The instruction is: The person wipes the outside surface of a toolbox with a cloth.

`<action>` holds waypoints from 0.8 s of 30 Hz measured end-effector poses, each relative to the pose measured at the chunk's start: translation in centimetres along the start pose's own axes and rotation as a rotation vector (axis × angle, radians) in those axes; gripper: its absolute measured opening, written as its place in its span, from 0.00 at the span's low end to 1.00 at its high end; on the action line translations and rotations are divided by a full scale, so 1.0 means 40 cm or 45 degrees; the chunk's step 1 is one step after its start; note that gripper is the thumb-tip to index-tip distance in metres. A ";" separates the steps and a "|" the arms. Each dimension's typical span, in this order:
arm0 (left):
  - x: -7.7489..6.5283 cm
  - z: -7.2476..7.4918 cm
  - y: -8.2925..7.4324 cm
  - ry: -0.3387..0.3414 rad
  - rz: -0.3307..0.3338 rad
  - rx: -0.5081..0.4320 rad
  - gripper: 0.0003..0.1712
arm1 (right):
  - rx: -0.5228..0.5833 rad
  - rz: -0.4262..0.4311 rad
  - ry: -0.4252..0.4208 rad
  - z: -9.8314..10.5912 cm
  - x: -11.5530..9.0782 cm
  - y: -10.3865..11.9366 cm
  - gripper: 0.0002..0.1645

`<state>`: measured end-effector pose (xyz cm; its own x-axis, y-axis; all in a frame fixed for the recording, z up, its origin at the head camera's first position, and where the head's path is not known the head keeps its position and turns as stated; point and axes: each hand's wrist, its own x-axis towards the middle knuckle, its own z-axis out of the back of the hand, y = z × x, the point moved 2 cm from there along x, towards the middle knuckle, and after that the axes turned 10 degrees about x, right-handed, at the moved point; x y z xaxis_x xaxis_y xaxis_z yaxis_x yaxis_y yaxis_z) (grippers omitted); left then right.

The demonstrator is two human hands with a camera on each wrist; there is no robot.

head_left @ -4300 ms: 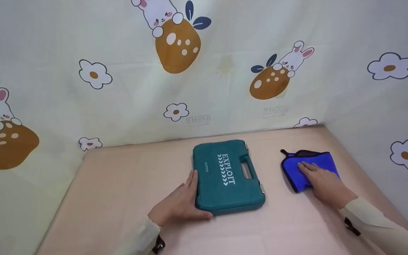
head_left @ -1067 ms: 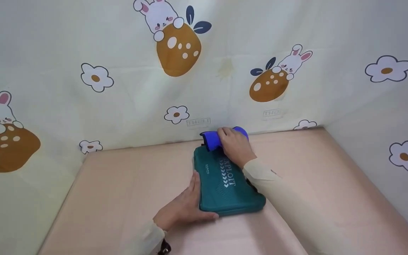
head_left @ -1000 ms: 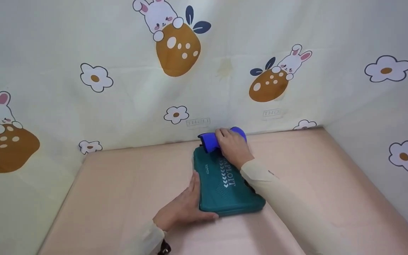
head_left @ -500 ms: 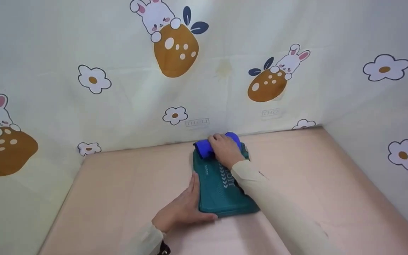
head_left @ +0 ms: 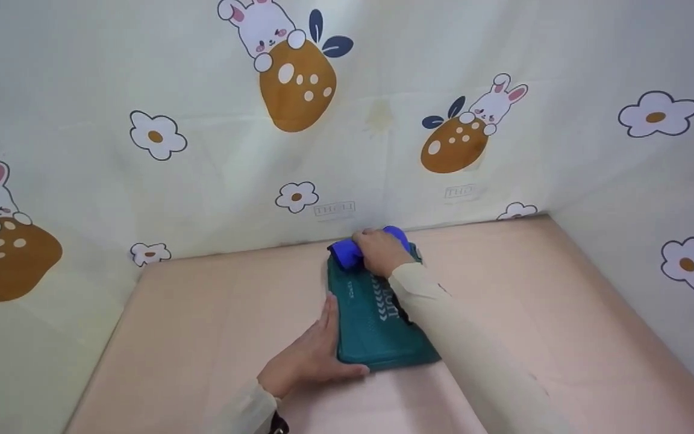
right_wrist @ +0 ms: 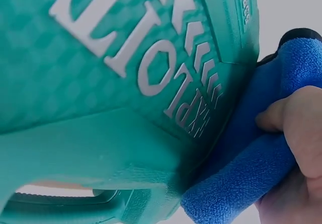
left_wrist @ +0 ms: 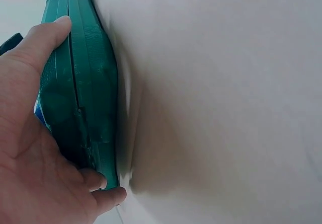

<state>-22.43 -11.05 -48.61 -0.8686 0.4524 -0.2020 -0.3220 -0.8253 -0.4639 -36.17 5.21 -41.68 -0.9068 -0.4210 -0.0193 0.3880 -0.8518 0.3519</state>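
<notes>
A green plastic case [head_left: 377, 337] with white "EXPLOIT" lettering lies on the table, its handle side to the right. My left hand [head_left: 305, 358] holds its near left corner, fingers along the left side. In the left wrist view, the thumb [left_wrist: 53, 30] presses the near edge across the case's seam. My right hand [head_left: 380, 250] grips a folded blue towelling cloth [head_left: 347, 254] with black edging against the case's far end. The right wrist view shows the cloth [right_wrist: 236, 178] bunched over that edge. My right forearm hides part of the lettering and the handle.
The table has a pale pink-beige cover [head_left: 214, 319]. Pale curtains [head_left: 202, 78] printed with rabbits and flowers hang behind it and at both sides. The case's far end sits close to the back curtain.
My right hand first rested on the cloth lying right of the case. It then carried the cloth to the far end and drew it slightly left and nearer. My left hand stays in place.
</notes>
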 end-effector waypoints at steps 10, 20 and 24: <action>-0.003 0.001 0.000 -0.011 -0.028 -0.020 0.84 | 0.013 -0.040 0.094 0.018 0.016 0.015 0.22; -0.001 0.002 0.004 0.021 0.015 -0.019 0.84 | 0.046 -0.084 0.201 0.004 0.051 0.031 0.25; 0.001 0.001 0.003 0.024 0.019 0.006 0.84 | 0.062 -0.108 0.215 -0.003 0.058 0.030 0.27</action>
<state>-22.51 -11.14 -48.64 -0.8661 0.4465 -0.2247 -0.3113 -0.8335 -0.4564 -37.79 3.15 -41.42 -0.8938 -0.3982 -0.2063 0.2990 -0.8721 0.3874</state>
